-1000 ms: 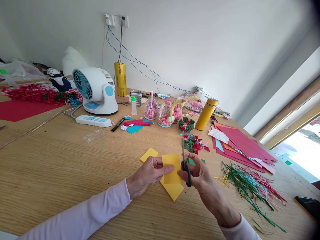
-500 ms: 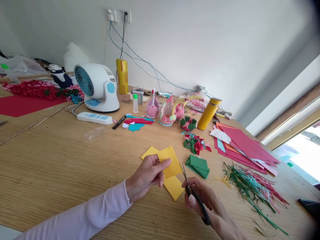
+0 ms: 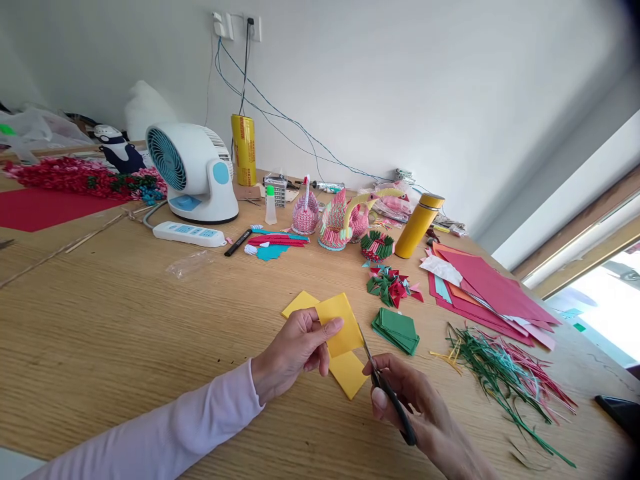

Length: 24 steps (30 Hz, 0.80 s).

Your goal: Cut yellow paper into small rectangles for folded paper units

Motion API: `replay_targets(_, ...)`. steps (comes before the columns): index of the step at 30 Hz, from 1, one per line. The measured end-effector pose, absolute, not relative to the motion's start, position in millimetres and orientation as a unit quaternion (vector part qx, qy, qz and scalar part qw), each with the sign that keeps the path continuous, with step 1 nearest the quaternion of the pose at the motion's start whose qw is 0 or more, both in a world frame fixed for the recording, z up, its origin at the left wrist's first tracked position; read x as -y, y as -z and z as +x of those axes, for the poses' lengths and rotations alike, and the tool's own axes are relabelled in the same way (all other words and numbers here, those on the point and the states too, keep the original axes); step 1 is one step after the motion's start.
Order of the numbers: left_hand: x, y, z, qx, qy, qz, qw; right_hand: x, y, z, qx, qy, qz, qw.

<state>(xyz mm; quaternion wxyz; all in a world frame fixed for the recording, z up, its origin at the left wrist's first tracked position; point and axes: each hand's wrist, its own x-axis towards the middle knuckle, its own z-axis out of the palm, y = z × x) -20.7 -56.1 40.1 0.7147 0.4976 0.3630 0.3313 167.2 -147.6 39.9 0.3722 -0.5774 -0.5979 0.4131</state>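
Observation:
Between thumb and fingers, my left hand [image 3: 299, 343] pinches a small yellow paper rectangle [image 3: 340, 333], raised a little above the table. Black-handled scissors [image 3: 395, 400] are gripped in my right hand [image 3: 415, 407], their blades lying along the right edge of that paper. The blades look nearly closed. Beneath the left hand, more yellow paper [image 3: 350, 377] lies on the table, partly covered by the held piece and the fingers. A stack of green paper rectangles [image 3: 397, 330] rests just beyond the scissors.
Thin paper strips [image 3: 505, 373] spread at the right, below red paper sheets [image 3: 505, 287]. Folded red and green pieces [image 3: 393, 287] lie behind the green stack. Farther back stand a yellow bottle [image 3: 419, 227], paper swans [image 3: 336, 223], a fan [image 3: 195, 173] and a power strip [image 3: 189, 234].
The scissor blades have come together at the right edge of the yellow paper; before, they stood apart. My right hand has shifted slightly left, while my left hand stays nearly still.

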Motion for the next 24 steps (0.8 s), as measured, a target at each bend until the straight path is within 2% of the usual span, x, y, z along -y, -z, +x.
replay_targets(8,56.5,-39.0,-21.1,-0.351,-0.343,0.505,0.710,143.4,-28.8,168.7,0.628,-0.422,-0.569,0.322)
replay_targets(24,58.6,-37.1,-22.2,-0.315,-0.301,0.501,0.748,142.3,-26.7,165.0,0.635,-0.421,-0.561,0.324)
